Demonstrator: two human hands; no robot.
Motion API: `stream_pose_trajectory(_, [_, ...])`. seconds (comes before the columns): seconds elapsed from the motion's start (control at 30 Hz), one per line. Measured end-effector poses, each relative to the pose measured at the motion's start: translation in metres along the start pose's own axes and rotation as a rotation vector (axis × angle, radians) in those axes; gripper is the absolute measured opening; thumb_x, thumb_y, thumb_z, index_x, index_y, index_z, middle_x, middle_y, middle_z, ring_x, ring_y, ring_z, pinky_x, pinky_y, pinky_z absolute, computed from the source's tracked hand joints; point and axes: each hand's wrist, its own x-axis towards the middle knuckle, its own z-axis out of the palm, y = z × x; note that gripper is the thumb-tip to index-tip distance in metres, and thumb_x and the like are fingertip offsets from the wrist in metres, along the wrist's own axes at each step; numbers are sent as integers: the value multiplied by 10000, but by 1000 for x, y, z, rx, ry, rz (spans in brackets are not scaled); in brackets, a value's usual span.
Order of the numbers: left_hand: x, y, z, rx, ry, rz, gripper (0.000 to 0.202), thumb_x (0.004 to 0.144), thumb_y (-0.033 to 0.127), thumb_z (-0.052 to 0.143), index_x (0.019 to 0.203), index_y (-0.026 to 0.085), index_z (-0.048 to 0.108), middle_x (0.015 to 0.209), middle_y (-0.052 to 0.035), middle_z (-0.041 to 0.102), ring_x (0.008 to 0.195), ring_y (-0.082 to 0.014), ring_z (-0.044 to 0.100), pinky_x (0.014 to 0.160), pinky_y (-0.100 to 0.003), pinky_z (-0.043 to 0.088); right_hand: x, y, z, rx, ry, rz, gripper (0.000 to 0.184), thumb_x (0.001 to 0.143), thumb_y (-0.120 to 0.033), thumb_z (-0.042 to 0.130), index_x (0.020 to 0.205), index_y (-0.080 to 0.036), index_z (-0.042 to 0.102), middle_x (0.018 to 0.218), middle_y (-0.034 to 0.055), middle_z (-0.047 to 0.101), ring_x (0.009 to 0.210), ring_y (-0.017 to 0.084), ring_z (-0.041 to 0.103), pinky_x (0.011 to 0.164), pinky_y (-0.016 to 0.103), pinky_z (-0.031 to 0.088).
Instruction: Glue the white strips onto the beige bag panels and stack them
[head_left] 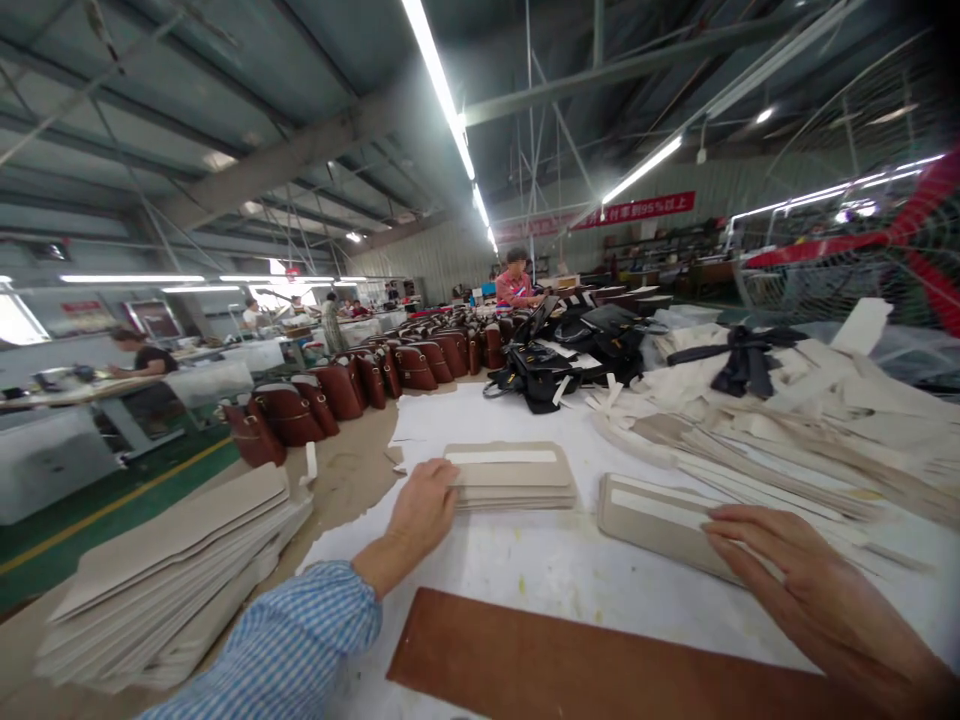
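A neat stack of beige panels (517,480) with rounded corners lies on the white-covered table, a white strip along its top panel. At its left end is my left hand (424,510), fingers curled over the edge of the top panel. Another beige panel (660,530), also bearing a white strip, lies to the right. My right hand (787,570) pinches its right end between thumb and fingers, the fingertips partly covering the strip. Nearest to me, a long brown leather-like strip (570,655) lies flat and passes under my right forearm.
A fanned stack of larger beige sheets (172,580) sits at left. Behind stand rows of brown bags (345,390). Black bags (570,350) and heaped pale offcuts (840,400) lie at back right, near a large fan (862,240). A person (514,285) is beyond.
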Motion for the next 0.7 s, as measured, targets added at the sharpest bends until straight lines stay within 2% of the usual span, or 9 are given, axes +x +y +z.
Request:
stream_pose_trajectory(0.07, [0, -27, 3, 3, 22, -47, 330, 1018, 345, 711, 1305, 190, 660, 1432, -111, 620, 1322, -310, 602, 1117, -576, 505, 37, -34, 8, 47, -82, -121, 280, 1080, -306, 478, 1057, -232, 747, 1120, 80, 744, 1014, 233, 715, 914, 384, 599])
stream_pose_trajectory(0.13, [0, -41, 9, -6, 27, -73, 354, 1020, 352, 709, 1333, 196, 650, 1456, -115, 608, 1330, -314, 600, 1117, -578, 510, 72, -62, 26, 34, -150, -242, 312, 1082, -226, 443, 1062, -193, 752, 1143, 108, 738, 1031, 224, 712, 912, 361, 609])
stream_pose_trajectory(0.27, [-2, -45, 25, -41, 15, -91, 348, 1021, 349, 711, 1326, 192, 652, 1437, -113, 620, 1306, -306, 619, 1088, -558, 538, 116, -93, 78, -7, -209, -302, 236, 1027, -167, 525, 1078, -136, 753, 1221, 170, 715, 1093, 287, 687, 962, 440, 601])
stream_pose_trajectory(0.37, [-5, -42, 32, -74, 3, -92, 343, 1027, 347, 703, 1330, 195, 649, 1441, -114, 616, 1292, -299, 627, 1076, -545, 550, 130, -105, 109, -44, -267, -322, 156, 983, -161, 615, 1055, -126, 749, 1251, 190, 707, 1135, 324, 670, 981, 475, 585])
stream_pose_trajectory(0.43, [-6, -40, 33, -99, -8, -88, 343, 1031, 346, 696, 1337, 198, 645, 1438, -113, 618, 1278, -293, 634, 1068, -536, 557, 134, -110, 121, -66, -307, -338, 118, 971, -175, 663, 1040, -131, 748, 1236, 180, 712, 1133, 320, 670, 983, 461, 578])
stream_pose_trajectory(0.57, [-5, -38, 31, -139, -31, -94, 328, 1036, 345, 690, 1325, 196, 649, 1407, -109, 635, 1235, -278, 655, 1048, -521, 569, 137, -113, 133, -133, -374, -386, 116, 1015, -200, 643, 1003, -134, 738, 1122, 149, 722, 1029, 284, 687, 939, 426, 574])
stream_pose_trajectory(0.7, [-4, -35, 30, -153, -44, -104, 319, 1040, 345, 684, 1321, 198, 651, 1393, -106, 642, 1220, -272, 661, 1044, -514, 571, 135, -109, 139, -227, -416, -452, 108, 991, -71, 630, 984, -136, 716, 1010, 83, 716, 931, 230, 688, 866, 380, 582])
